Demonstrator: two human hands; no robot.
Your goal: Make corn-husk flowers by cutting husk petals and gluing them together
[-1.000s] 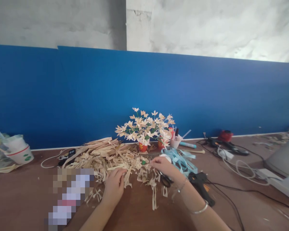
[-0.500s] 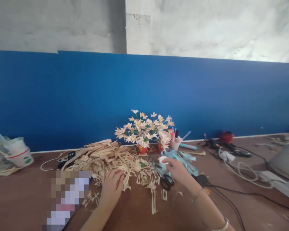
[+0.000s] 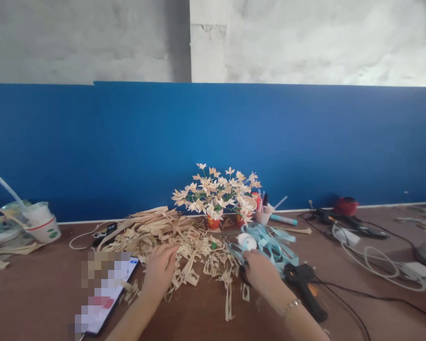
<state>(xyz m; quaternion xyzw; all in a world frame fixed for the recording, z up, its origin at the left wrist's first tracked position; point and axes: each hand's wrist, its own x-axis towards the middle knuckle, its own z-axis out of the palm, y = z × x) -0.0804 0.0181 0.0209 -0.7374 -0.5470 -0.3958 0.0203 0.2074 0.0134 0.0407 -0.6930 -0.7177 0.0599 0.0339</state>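
Observation:
My left hand (image 3: pixel 159 269) lies on a heap of pale dried leaf strips (image 3: pixel 170 234) on the brown table (image 3: pixel 39 289), fingers bent and loosely apart on the strips. My right hand (image 3: pixel 261 275) is knuckles up with its fingers curled down over the black handles of the scissors (image 3: pixel 242 276), which are mostly hidden beneath it. A white tape roll (image 3: pixel 247 240) and a tangle of light blue ribbon (image 3: pixel 275 244) lie just beyond that hand. A black glue gun (image 3: pixel 304 282) lies to its right.
A bunch of pale handmade flowers (image 3: pixel 216 194) in small red pots stands against the blue panel (image 3: pixel 128 142). A phone (image 3: pixel 108 289) lies left of my left arm. A cup with a straw (image 3: pixel 44 227) sits far left; a pen cup (image 3: pixel 262 215) and cables (image 3: pixel 369 251) are on the right.
My right hand has moved from the strips, past the tape roll, down onto the scissors' handles. My left hand has stayed on the heap. The view has shifted slightly.

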